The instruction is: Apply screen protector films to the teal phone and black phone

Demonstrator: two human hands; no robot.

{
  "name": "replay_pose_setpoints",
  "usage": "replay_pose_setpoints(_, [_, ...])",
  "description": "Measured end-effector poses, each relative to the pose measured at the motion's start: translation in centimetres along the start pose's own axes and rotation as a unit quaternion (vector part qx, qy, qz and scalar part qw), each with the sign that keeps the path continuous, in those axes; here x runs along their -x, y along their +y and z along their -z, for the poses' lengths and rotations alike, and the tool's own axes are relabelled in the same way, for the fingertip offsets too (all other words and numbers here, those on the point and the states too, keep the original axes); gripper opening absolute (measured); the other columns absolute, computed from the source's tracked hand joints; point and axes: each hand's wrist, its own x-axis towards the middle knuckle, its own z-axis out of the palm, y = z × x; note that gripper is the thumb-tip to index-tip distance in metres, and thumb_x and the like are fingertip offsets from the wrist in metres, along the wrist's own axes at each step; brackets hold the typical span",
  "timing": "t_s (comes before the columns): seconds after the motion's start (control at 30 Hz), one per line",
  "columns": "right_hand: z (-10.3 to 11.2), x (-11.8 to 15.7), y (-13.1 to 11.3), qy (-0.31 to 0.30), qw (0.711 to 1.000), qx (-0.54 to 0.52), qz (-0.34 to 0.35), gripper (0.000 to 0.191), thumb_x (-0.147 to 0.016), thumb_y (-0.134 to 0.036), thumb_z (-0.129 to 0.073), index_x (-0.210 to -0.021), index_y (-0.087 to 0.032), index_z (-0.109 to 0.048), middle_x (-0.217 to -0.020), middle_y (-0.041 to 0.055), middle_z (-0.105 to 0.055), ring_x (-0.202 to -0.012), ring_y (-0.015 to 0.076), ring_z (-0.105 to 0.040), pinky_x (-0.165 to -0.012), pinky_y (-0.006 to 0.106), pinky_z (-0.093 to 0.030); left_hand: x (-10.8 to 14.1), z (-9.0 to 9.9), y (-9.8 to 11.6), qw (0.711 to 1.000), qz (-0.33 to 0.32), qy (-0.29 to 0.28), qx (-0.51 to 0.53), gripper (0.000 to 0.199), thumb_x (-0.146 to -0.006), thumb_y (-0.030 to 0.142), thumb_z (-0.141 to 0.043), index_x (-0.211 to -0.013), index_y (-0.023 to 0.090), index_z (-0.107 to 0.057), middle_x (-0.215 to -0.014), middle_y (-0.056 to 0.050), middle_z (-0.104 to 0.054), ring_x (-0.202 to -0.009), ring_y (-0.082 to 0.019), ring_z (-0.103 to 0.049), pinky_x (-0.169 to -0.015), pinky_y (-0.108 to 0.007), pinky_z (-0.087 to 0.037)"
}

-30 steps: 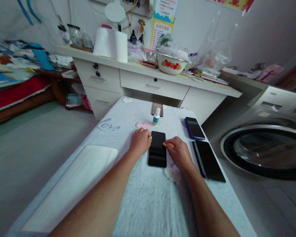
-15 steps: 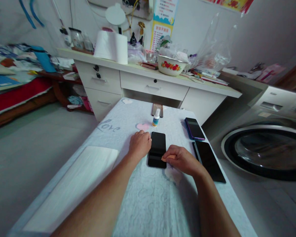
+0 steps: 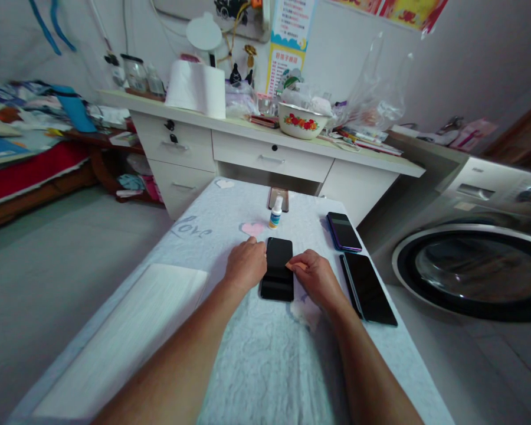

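Observation:
A black phone (image 3: 278, 277) lies flat on the cloth-covered table (image 3: 265, 366). Along its left edge rests my left hand (image 3: 246, 261), fingers curled; whether they grip the edge is hard to make out. My right hand (image 3: 315, 274) pinches a small orange piece (image 3: 297, 266) against the phone's right side, its tip over the screen. A small spray bottle (image 3: 275, 213) with a white cap stands beyond the phone, in front of a brown-framed flat object (image 3: 278, 199).
To the right lie another phone (image 3: 345, 231) and a black tablet (image 3: 369, 288) with a grey strip along its side. A white board-like sheet (image 3: 124, 339) lies at the left. Past the table are a white desk (image 3: 269, 144) and a washing machine (image 3: 473, 236).
My right hand has moved up along the phone's right edge with the orange piece. My left hand stays at the left edge. The whole view has shifted slightly.

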Motion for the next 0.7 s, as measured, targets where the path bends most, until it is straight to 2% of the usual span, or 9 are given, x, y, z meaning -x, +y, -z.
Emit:
replay_pose_setpoints(0.2, [-0.4, -0.5, 0.2, 0.050, 0.997, 0.054, -0.035, 0.018, -0.087, -0.026, -0.057, -0.089, -0.019, -0.074, -0.089, 0.0071, -0.069, -0.082, 0.0183, -0.062, -0.076, 0.028, -0.044, 1.2, 2.0, 1.1, 0.997, 0.018, -0.065, -0.025, 0.028, -0.087, 0.016, -0.040, -0.095, 0.019, -0.067, -0.102, -0.012, -0.063, -0.094, -0.024, -0.062, -0.078, -0.034, -0.047])
replay_pose_setpoints(0.33, [-0.3, -0.4, 0.4, 0.085, 0.992, 0.068, -0.068, 0.021, -0.088, -0.029, -0.055, -0.090, -0.019, -0.074, -0.089, 0.0074, -0.071, -0.083, 0.0197, -0.064, -0.075, 0.029, -0.043, 2.1, 2.7, 1.2, 0.996, 0.001, -0.089, -0.024, 0.028, -0.086, 0.015, -0.040, -0.097, 0.017, -0.066, -0.105, -0.014, -0.064, -0.096, -0.026, -0.061, -0.082, -0.037, -0.047])
replay_pose_setpoints(0.53, [-0.1, 0.1, -0.3, 0.071, 0.993, 0.026, -0.092, 0.022, -0.086, -0.033, -0.055, -0.084, -0.021, -0.073, -0.081, 0.0049, -0.073, -0.076, 0.0191, -0.065, -0.068, 0.027, -0.043, 2.7, 2.0, 0.4, 0.997, -0.017, -0.072, 0.009, 0.024, -0.088, 0.021, -0.042, -0.098, 0.018, -0.064, -0.106, -0.013, -0.063, -0.103, -0.025, -0.058, -0.090, -0.036, -0.044])
replay_pose_setpoints(0.7, [-0.1, 0.5, -1.1, 0.053, 0.991, -0.028, -0.120, 0.023, -0.085, -0.036, -0.055, -0.082, -0.021, -0.072, -0.077, 0.0046, -0.073, -0.071, 0.0187, -0.064, -0.066, 0.027, -0.043, 3.0, 1.2, 0.4, 0.997, -0.022, -0.066, 0.030, 0.025, -0.089, 0.022, -0.040, -0.098, 0.017, -0.063, -0.104, -0.013, -0.064, -0.100, -0.025, -0.058, -0.091, -0.037, -0.044])
